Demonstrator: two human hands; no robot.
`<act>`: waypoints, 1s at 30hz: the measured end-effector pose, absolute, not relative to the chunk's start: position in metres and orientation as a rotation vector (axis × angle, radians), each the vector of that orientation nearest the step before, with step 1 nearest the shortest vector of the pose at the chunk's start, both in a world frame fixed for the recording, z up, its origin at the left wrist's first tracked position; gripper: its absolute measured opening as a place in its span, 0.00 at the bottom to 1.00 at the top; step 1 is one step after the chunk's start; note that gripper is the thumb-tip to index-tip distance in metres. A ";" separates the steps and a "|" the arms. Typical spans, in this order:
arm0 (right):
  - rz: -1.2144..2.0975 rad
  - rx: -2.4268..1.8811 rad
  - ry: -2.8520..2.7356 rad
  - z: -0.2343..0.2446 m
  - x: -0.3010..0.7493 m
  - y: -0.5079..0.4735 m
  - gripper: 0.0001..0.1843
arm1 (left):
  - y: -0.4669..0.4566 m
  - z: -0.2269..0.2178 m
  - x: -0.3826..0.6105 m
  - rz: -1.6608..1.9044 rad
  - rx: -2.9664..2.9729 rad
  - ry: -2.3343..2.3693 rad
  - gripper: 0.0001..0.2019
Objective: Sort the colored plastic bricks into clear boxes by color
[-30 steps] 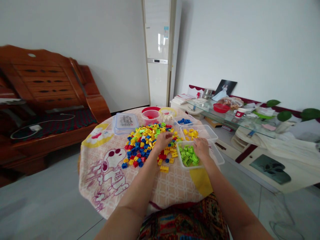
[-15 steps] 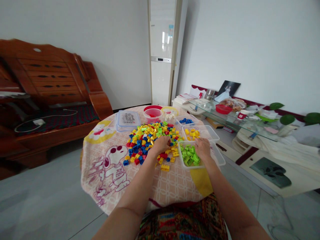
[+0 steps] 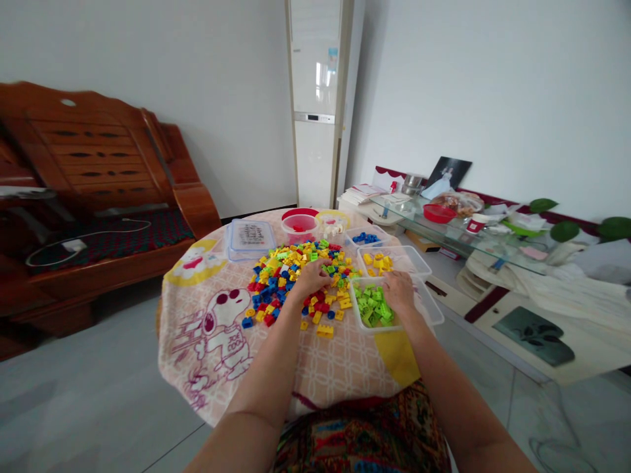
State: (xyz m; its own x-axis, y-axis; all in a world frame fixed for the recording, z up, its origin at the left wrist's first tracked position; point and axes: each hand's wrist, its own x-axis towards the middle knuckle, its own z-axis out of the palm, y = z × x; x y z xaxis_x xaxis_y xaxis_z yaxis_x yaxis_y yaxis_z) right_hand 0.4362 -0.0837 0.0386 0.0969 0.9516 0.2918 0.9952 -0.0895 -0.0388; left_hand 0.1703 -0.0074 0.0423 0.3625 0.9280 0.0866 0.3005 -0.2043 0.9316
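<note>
Left hand (image 3: 313,277): at brick pile (image 3: 269,289), cannot tell grip
Right hand (image 3: 400,293): over box (image 3: 367,282), grip also unclear

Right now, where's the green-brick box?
In the head view, the green-brick box is at the right of the table, nearer the camera than the yellow-brick box, partly under the right hand.
</note>
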 end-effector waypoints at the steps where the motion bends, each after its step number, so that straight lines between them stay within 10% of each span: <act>1: -0.280 -2.147 -1.950 0.038 0.436 -0.084 0.16 | -0.007 0.043 0.176 0.880 1.675 1.083 0.23; 5: -0.299 -2.156 -1.954 0.039 0.436 -0.084 0.16 | -0.003 0.044 0.213 1.032 1.548 1.031 0.10; 14: -0.314 -2.136 -1.956 0.039 0.436 -0.086 0.15 | -0.001 0.044 0.231 1.153 1.762 0.901 0.19; 30: -0.326 -2.121 -1.932 0.033 0.439 -0.082 0.16 | -0.037 0.061 0.195 0.180 2.469 1.395 0.08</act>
